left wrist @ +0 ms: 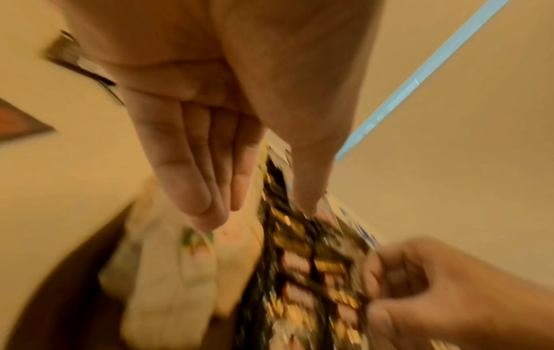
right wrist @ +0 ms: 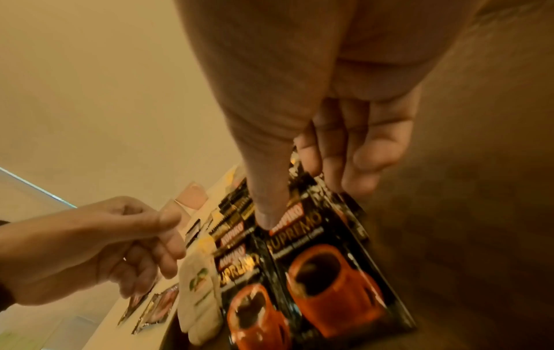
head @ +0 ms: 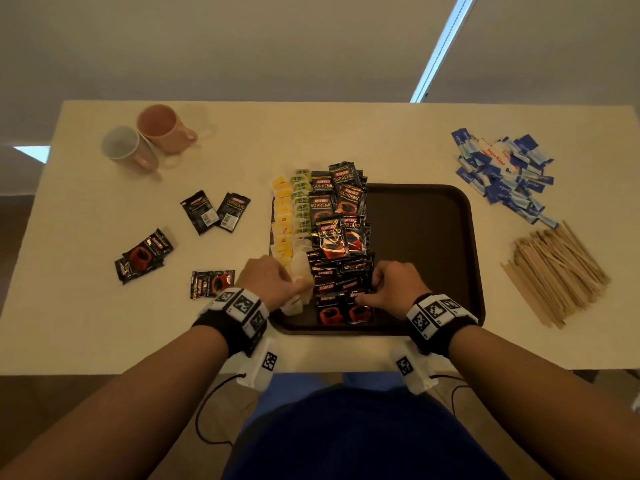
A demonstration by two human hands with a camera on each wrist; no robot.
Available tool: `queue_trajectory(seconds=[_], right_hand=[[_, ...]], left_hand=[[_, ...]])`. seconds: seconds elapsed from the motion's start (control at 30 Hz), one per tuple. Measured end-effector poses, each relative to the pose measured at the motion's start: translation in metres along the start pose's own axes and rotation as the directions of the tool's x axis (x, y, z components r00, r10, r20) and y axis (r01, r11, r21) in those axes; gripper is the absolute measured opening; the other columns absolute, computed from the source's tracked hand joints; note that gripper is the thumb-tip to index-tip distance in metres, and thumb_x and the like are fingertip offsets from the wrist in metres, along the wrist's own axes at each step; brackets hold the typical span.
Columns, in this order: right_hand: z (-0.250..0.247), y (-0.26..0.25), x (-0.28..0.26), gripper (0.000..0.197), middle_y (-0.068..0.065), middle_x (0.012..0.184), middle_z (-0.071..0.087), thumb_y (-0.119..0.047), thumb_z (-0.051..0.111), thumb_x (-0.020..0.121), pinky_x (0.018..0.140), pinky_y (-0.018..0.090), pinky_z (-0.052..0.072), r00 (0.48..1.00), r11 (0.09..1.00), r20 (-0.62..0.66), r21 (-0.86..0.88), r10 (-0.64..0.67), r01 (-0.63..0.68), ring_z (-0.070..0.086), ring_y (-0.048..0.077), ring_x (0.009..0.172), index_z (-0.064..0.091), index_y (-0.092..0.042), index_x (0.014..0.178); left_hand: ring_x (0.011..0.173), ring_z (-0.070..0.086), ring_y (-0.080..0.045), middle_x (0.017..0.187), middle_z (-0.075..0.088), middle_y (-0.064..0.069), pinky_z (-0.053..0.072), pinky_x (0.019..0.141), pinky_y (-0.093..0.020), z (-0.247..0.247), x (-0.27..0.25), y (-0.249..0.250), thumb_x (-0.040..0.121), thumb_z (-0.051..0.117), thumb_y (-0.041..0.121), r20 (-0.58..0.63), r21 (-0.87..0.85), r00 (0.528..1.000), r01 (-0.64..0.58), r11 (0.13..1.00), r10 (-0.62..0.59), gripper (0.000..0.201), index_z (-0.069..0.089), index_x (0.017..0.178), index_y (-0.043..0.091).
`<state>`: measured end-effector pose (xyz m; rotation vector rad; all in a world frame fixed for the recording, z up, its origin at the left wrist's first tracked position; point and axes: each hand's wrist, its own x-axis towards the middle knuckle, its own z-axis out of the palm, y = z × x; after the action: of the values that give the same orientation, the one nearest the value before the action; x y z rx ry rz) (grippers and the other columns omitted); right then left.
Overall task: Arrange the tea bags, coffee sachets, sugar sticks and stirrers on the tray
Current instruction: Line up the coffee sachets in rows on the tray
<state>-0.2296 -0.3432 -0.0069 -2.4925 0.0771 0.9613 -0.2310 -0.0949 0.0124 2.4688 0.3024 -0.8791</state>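
Note:
A dark brown tray lies in the middle of the table. Yellow and green tea bags line its left edge, with overlapping black coffee sachets in two columns beside them. My left hand reaches down at the near end of the tea bags, its fingers straight and holding nothing. My right hand grips the nearest coffee sachets, thumb on their front and fingers behind. Blue sugar sticks and wooden stirrers lie on the table to the right.
Loose coffee sachets lie left of the tray: a pair, a small heap and a single one. Two mugs stand at the back left. The tray's right half is bare.

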Motion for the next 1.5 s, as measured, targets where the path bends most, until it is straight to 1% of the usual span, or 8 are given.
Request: queue_trajectory(seconds=[0.2, 0.37, 0.6, 0.9, 1.0, 1.13, 1.3, 1.5], right_hand=[[-0.01, -0.045, 0.002, 0.032, -0.001, 0.075, 0.063, -0.048, 0.071, 0.084, 0.062, 0.031, 0.053, 0.99, 0.992, -0.081, 0.037, -0.119, 0.123, 0.06, 0.016, 0.069, 0.059, -0.019, 0.08], [0.011, -0.105, 0.009, 0.025, -0.003, 0.073, 0.061, -0.042, 0.066, 0.089, 0.066, 0.031, 0.051, 0.96, 0.964, -0.114, 0.049, -0.255, 0.262, 0.058, 0.016, 0.071, 0.059, -0.02, 0.078], [0.046, -0.165, 0.02, 0.023, -0.003, 0.077, 0.06, -0.04, 0.063, 0.091, 0.066, 0.029, 0.047, 0.941, 0.944, -0.101, 0.028, -0.324, 0.328, 0.055, 0.015, 0.075, 0.057, -0.022, 0.078], [0.069, -0.228, 0.058, 0.023, -0.002, 0.079, 0.06, -0.037, 0.062, 0.092, 0.069, 0.028, 0.044, 0.937, 0.941, -0.087, 0.006, -0.337, 0.339, 0.056, 0.018, 0.076, 0.058, -0.019, 0.079], [0.077, -0.243, 0.066, 0.023, -0.002, 0.079, 0.058, -0.037, 0.061, 0.093, 0.067, 0.029, 0.043, 0.947, 0.947, -0.043, -0.01, -0.32, 0.32, 0.055, 0.018, 0.075, 0.056, -0.019, 0.078], [0.088, -0.254, 0.078, 0.023, 0.002, 0.084, 0.061, -0.036, 0.06, 0.093, 0.066, 0.028, 0.04, 0.962, 0.961, 0.016, -0.049, -0.273, 0.273, 0.058, 0.021, 0.08, 0.056, -0.018, 0.08], [0.086, -0.277, 0.107, 0.038, 0.012, 0.123, 0.055, -0.038, 0.057, 0.094, 0.091, 0.037, 0.046, 0.977, 0.98, -0.105, -0.1, -0.183, 0.173, 0.054, 0.03, 0.112, 0.054, -0.01, 0.12], [0.101, -0.312, 0.146, 0.091, 0.019, 0.155, 0.008, -0.066, 0.061, 0.079, 0.1, 0.058, 0.036, 0.986, 0.958, -0.144, -0.284, -0.08, 0.036, 0.021, 0.046, 0.134, 0.014, -0.03, 0.149]], left_hand=[[0.095, 0.065, -0.019, 0.103, 0.072, -0.001, 0.052, 0.082, -0.031, -0.053, 0.015, -0.084, 0.086, 0.073, 0.031, -0.191, -0.016, 0.975, 0.116, 0.993, -0.117, 0.014, 0.069, 0.097, 0.023], [0.123, 0.051, -0.026, 0.138, 0.048, -0.005, 0.044, 0.103, -0.038, -0.044, 0.033, -0.126, 0.086, 0.075, 0.022, -0.08, 0.296, 0.996, 0.061, 0.953, -0.038, 0.056, 0.049, 0.136, 0.021], [0.107, 0.058, -0.025, 0.116, 0.062, -0.007, 0.047, 0.087, -0.034, -0.051, 0.051, -0.141, 0.085, 0.077, 0.028, -0.009, 0.263, 1.0, 0.026, 0.964, -0.025, 0.032, 0.063, 0.111, 0.017], [0.09, 0.054, -0.019, 0.097, 0.06, 0.0, 0.042, 0.076, -0.029, -0.124, 0.051, -0.201, 0.079, 0.082, 0.036, -0.194, 0.026, 0.971, 0.145, 0.989, -0.137, 0.03, 0.059, 0.094, 0.022], [0.103, 0.058, -0.028, 0.112, 0.06, -0.007, 0.048, 0.085, -0.035, -0.138, 0.063, -0.221, 0.075, 0.085, 0.036, -0.208, 0.093, 0.962, 0.2, 0.975, -0.178, 0.033, 0.064, 0.095, 0.021], [0.117, 0.05, -0.032, 0.127, 0.045, -0.01, 0.046, 0.099, -0.043, -0.13, 0.069, -0.23, 0.067, 0.091, 0.031, -0.204, 0.087, 0.958, 0.225, 0.971, -0.204, 0.065, 0.055, 0.121, 0.018], [0.117, 0.055, -0.034, 0.127, 0.052, -0.01, 0.046, 0.098, -0.048, -0.12, 0.076, -0.232, 0.069, 0.089, 0.032, -0.205, 0.059, 0.951, 0.248, 0.967, -0.231, 0.091, 0.034, 0.141, 0.02], [0.116, 0.056, -0.033, 0.126, 0.059, -0.009, 0.046, 0.097, -0.043, -0.116, 0.082, -0.225, 0.084, 0.074, 0.038, -0.181, 0.116, 0.957, 0.251, 0.961, -0.228, 0.057, 0.048, 0.13, 0.015]])
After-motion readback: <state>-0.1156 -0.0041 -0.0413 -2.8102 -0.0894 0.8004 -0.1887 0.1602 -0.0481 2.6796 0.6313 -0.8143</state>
